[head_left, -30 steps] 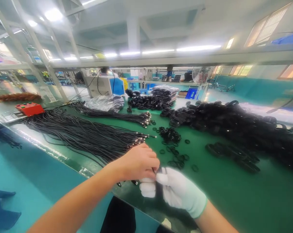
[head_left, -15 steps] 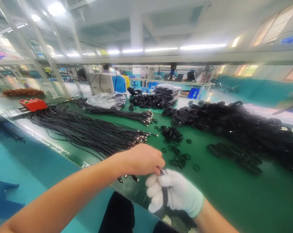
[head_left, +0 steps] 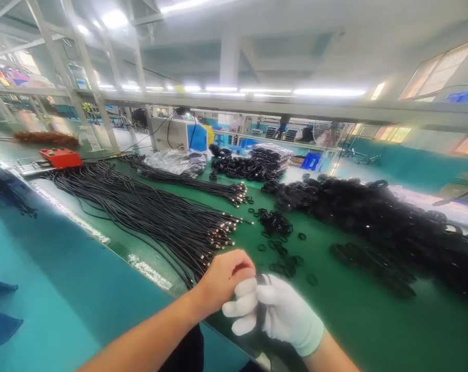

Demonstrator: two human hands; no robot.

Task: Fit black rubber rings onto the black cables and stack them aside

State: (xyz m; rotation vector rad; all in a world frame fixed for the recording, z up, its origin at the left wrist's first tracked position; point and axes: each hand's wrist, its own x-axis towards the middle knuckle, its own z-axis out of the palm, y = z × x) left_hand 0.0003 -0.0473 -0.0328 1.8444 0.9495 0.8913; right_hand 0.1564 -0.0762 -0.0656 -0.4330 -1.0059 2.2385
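Note:
In my gloved right hand (head_left: 286, 312) is a black coiled cable (head_left: 261, 310), standing upright between thumb and curled fingers. Bare and bent at the wrist, my left hand (head_left: 226, 274) meets the top of that coil with its fingers closed. The glove hides its fingertips and whatever they pinch. Left of my hands lies a large spread of straight black cables (head_left: 140, 212) with metal plug ends facing right. Small black rings (head_left: 274, 222) form a heap just beyond my hands, and several loose ones (head_left: 288, 266) are scattered nearer.
A big heap of coiled black cables (head_left: 358, 212) covers the right side of the green table (head_left: 334, 330). Behind are a second cable bundle (head_left: 187, 181), clear plastic bags (head_left: 175, 163) and a white-blue machine (head_left: 175, 135). At left sits a red control box (head_left: 61, 158).
My left hand has dropped lower and its wrist has turned, with the fingers now behind the glove. My right hand keeps the coil in nearly the same place. The view has shifted slightly.

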